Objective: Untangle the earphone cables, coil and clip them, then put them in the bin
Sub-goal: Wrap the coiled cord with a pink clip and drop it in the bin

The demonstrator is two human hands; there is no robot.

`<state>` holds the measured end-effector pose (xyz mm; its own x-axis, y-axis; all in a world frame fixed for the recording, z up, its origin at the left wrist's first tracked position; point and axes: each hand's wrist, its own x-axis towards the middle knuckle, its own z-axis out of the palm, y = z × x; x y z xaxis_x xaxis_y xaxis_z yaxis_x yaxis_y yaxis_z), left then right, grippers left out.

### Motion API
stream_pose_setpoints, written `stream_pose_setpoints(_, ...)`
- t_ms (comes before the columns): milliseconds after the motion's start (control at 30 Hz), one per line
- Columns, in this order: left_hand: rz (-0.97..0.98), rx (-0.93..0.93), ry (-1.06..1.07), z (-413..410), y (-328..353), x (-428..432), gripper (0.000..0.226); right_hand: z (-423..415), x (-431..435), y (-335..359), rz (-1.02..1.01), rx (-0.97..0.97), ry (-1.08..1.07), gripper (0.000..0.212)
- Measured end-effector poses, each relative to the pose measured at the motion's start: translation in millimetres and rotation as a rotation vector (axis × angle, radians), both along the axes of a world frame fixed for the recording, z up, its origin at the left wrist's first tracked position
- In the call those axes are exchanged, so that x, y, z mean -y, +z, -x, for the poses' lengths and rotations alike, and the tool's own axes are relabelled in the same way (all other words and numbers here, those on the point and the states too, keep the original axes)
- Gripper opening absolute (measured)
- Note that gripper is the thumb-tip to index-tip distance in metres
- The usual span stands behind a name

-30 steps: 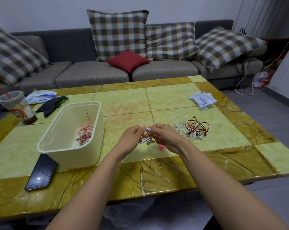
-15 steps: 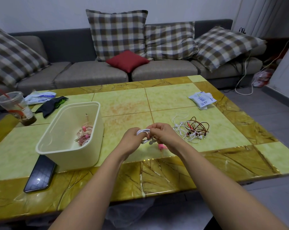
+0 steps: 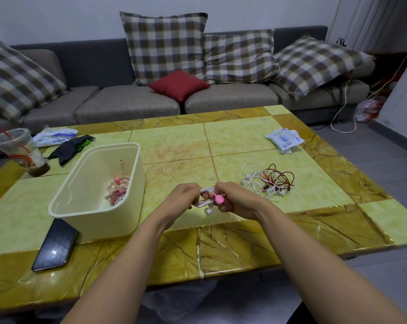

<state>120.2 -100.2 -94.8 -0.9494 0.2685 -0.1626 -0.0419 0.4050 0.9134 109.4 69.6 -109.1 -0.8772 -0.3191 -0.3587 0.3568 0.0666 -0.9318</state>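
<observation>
While the table [image 3: 174,146] lies bare at 12 o'clock of the hands, the bin [image 3: 57,206] stands at 9 o'clock with coiled pinkish cables inside, and the tangle [image 3: 268,181] rests at 2 o'clock. Left hand [image 3: 183,195] pinches the coil [image 3: 207,190] in curled fingers. Right hand [image 3: 237,199] grips the clip [image 3: 219,199] against it. Seat the clip across all loops before release, as one earbud [image 3: 207,211] dangles. Route leftward over the bin rim. The table edge lies at 6 o'clock.
</observation>
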Motion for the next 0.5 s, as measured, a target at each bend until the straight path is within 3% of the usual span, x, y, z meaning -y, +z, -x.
stream_pose_setpoints(67, 0.014, -0.04, -0.022, -1.1, -2.3, -0.1, 0.005, 0.2, -0.6, -1.0, 0.028, 0.006, -0.018, 0.018)
stream_pose_setpoints(133, -0.015, -0.067, -0.086, -1.0, -6.4, 0.9, 0.022, 1.0, -1.3, -1.3, 0.035, -0.001, -0.037, 0.019)
stream_pose_setpoints(233, -0.002, -0.133, -0.116, 1.0, -11.5, 0.5, 0.028, -0.2, -1.6, 2.7, 0.011, -0.031, -0.031, 0.022)
stream_pose_setpoints(333, 0.136, -0.24, -0.096, 3.7, -14.6, -1.1, 0.033, -1.0, -2.4, 5.5, -0.033, -0.077, 0.014, 0.024)
stream_pose_setpoints(500, 0.293, -0.383, -0.066, 2.2, -16.9, -2.2, 0.02, -1.3, -4.2, 5.8, -0.135, -0.128, 0.09, 0.026)
